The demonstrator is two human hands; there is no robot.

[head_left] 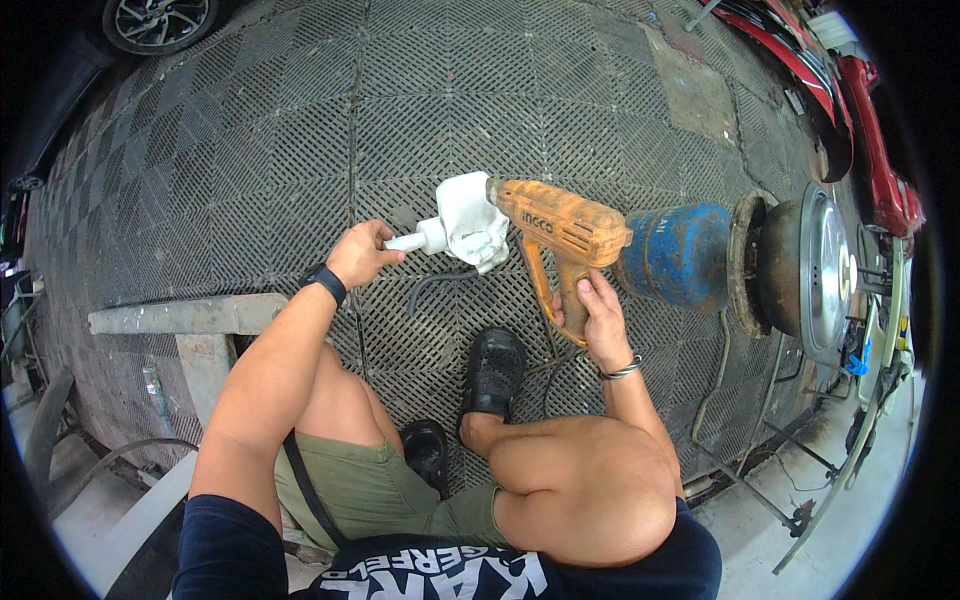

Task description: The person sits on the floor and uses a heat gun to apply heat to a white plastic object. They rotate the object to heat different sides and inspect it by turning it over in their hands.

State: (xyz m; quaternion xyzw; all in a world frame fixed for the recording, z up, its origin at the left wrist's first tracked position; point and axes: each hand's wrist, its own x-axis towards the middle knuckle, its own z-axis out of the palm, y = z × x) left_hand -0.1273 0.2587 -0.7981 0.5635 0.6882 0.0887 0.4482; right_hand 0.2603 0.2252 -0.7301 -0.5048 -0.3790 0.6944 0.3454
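Grey plastic grid floor (300, 130) underfoot, tiled in squares, with a car wheel (158, 20) at its top left corner and red body panels (860, 130) along its right edge. Low concrete bench (190, 318) at the left, under the seated person's thigh.

Left hand (360, 255), black watch (327, 284) on the wrist, fingers closed around the stub end of one white plastic part (462, 222). Part held above the floor near its middle, long axis roughly level, stub pointing left toward the hand, bulkier head to the right.

Just right of it, one orange heat gun (560, 232), barrel lying along the same left-to-right line, nozzle pointing left and touching or nearly touching the white part; cannot tell which. Handle angled down and to the right.

Right hand (600, 320), metal bangle (622, 371) on the wrist, fingers wrapped around that handle from below. Black cord (440, 285) looping on the floor beneath the tool.

Two black sandals: one (492, 372) flat on the grid below the heat gun, the other (427, 452) tucked between the knees.

Further right, one blue gas cylinder (680, 255) lying on its side, long axis left to right, followed by one round metal dish (810, 265) standing on edge near the floor's right edge.
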